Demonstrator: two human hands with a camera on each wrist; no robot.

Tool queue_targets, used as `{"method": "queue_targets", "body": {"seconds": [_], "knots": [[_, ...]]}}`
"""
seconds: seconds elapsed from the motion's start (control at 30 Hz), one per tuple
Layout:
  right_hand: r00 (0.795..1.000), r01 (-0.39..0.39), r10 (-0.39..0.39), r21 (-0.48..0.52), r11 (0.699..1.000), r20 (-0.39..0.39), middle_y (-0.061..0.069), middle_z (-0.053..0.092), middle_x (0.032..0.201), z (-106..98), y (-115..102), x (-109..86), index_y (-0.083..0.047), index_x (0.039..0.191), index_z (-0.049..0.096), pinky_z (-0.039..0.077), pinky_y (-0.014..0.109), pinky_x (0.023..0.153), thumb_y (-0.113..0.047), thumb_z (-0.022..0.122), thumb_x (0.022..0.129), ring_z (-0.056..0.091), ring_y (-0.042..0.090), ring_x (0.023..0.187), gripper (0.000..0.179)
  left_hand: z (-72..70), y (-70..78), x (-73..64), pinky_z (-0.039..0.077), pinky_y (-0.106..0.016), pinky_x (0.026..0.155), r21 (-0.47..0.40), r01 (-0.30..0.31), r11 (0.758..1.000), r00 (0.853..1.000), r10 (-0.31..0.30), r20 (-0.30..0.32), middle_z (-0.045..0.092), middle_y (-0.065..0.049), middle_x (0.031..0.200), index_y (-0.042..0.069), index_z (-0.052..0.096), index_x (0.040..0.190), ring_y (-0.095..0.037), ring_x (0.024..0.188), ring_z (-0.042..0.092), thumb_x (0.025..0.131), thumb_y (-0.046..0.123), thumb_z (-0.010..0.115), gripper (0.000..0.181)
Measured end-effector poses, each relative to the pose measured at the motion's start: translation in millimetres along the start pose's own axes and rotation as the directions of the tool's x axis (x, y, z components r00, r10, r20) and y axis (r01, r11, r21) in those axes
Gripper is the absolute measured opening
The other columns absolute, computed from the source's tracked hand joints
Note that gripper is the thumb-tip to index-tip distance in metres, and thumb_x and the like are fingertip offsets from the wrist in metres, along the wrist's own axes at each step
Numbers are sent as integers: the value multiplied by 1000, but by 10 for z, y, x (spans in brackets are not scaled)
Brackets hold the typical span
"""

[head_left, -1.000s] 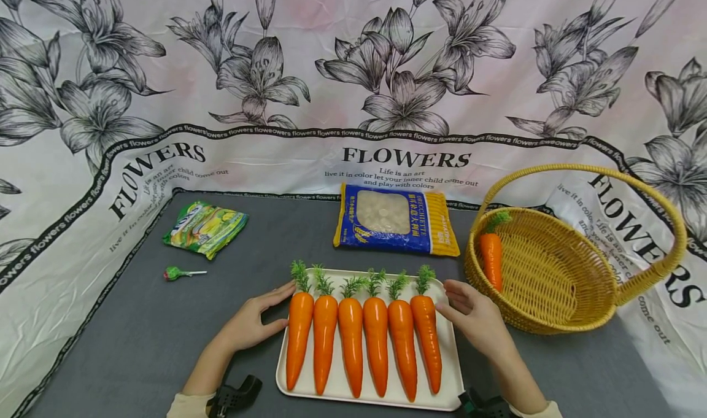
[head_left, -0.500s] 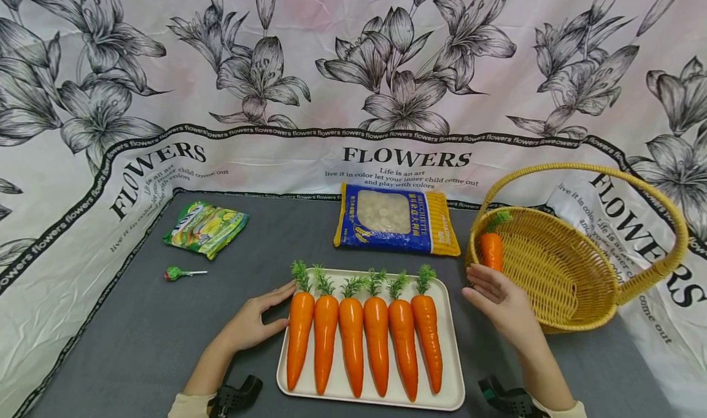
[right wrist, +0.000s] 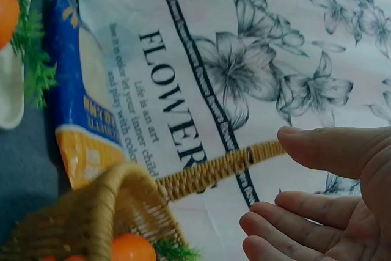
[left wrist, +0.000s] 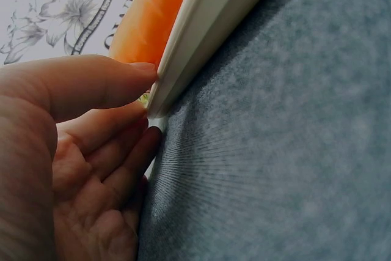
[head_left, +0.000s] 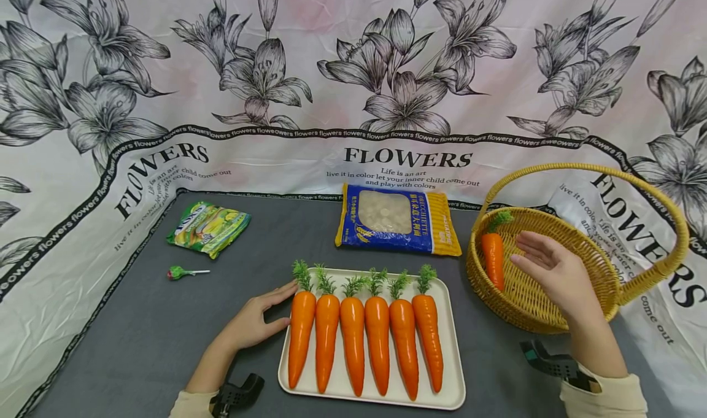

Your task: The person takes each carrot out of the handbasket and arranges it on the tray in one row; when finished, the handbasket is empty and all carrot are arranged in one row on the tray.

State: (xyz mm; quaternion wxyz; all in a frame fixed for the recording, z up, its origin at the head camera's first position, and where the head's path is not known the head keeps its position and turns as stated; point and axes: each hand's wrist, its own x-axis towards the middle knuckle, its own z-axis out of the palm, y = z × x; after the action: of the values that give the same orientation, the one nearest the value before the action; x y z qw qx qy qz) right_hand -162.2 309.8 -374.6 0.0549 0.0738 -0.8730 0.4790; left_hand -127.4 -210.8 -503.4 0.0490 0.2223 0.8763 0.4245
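Several orange carrots with green tops (head_left: 378, 338) lie side by side in a cream tray (head_left: 455, 375). My left hand (head_left: 251, 323) is at the tray's left side, fingers extended; in the left wrist view its thumb (left wrist: 116, 80) touches the tray rim (left wrist: 183, 22). My right hand (head_left: 560, 277) hovers over the yellow wicker basket (head_left: 491, 304), fingers loosely extended and holding nothing. One carrot (head_left: 493, 258) leans inside the basket's left wall, left of that hand. In the right wrist view the hand (right wrist: 330, 206) appears beside the basket handle (right wrist: 208, 172).
A blue and yellow pasta bag (head_left: 397, 220) lies behind the tray. To the left are a green candy packet (head_left: 208, 229) and a lollipop (head_left: 185, 273) on the grey cloth (head_left: 138, 344). A flower-printed curtain (head_left: 309, 99) borders the back.
My right hand has left the tray's right edge and moved right, past the carrot in the basket, to above the basket. My left hand stays at the tray.
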Motion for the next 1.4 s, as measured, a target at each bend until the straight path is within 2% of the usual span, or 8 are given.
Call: {"method": "queue_targets", "body": {"seconds": [0.3, 0.6, 0.7, 0.87, 1.03, 1.13, 1.3, 1.4], "knots": [[986, -28, 39, -74, 997, 159, -37, 45, 108, -279, 204, 353, 11, 139, 37, 43, 3, 76, -20, 59, 95, 49, -21, 96, 58, 0, 11, 8, 33, -58, 106, -17, 0, 1000, 1000, 0, 6, 42, 1, 148, 18, 47, 142, -28, 137, 38, 88, 29, 67, 59], [947, -74, 85, -48, 996, 309, -33, 46, 112, -345, 419, 609, 11, 141, 32, 44, 5, 79, -24, 56, 96, 51, -19, 98, 62, -9, 5, 8, 32, -58, 107, -3, -7, 1000, 1000, 7, 3, 42, 1, 148, 17, 47, 142, -28, 137, 38, 88, 30, 66, 59], [928, -108, 124, -66, 992, 353, -16, 53, 123, -350, 489, 670, 10, 142, 30, 45, 12, 84, -27, 54, 97, 50, -20, 98, 63, -11, 2, 6, 33, -58, 106, -2, -11, 1000, 1000, 11, -1, 42, 1, 148, 17, 47, 142, -29, 137, 38, 88, 29, 66, 59], [892, -161, 200, -128, 979, 406, 27, 37, 145, -345, 629, 768, 6, 145, 30, 40, 49, 102, -34, 52, 98, 44, -20, 96, 65, -3, -3, 1, 32, -58, 107, -5, -22, 1000, 1000, 22, -6, 43, -1, 147, 16, 48, 141, -30, 136, 38, 88, 28, 67, 58], [867, -200, 241, -140, 970, 436, 29, 34, 146, -322, 755, 840, 6, 145, 29, 36, 56, 104, -36, 53, 97, 44, -19, 96, 68, 4, -5, -3, 34, -58, 105, 0, -24, 1000, 1000, 24, -8, 43, 0, 147, 16, 48, 141, -30, 136, 39, 88, 28, 67, 58], [854, -200, 242, -139, 970, 460, 32, 36, 144, -300, 818, 872, 9, 145, 27, 38, 55, 103, -33, 52, 98, 52, -7, 104, 68, 6, -6, -5, 34, -57, 106, -6, -18, 1000, 1000, 18, -5, 42, 1, 148, 17, 48, 141, -29, 136, 38, 88, 29, 66, 57], [841, -193, 244, -154, 969, 482, 35, 41, 138, -251, 841, 914, 13, 142, 29, 42, 52, 100, -31, 55, 97, 51, 35, 122, 69, 9, 2, -2, 33, -58, 106, -14, -16, 1000, 1000, 16, -1, 42, 1, 148, 17, 48, 141, -28, 137, 37, 89, 29, 65, 57], [837, -200, 249, -152, 968, 487, 36, 41, 137, -214, 833, 948, 15, 141, 30, 46, 47, 98, -30, 57, 96, 54, 35, 119, 69, 6, -2, -3, 33, -58, 106, -8, -16, 1000, 1000, 16, -5, 43, 2, 147, 17, 48, 141, -27, 137, 38, 89, 29, 66, 57]]}}
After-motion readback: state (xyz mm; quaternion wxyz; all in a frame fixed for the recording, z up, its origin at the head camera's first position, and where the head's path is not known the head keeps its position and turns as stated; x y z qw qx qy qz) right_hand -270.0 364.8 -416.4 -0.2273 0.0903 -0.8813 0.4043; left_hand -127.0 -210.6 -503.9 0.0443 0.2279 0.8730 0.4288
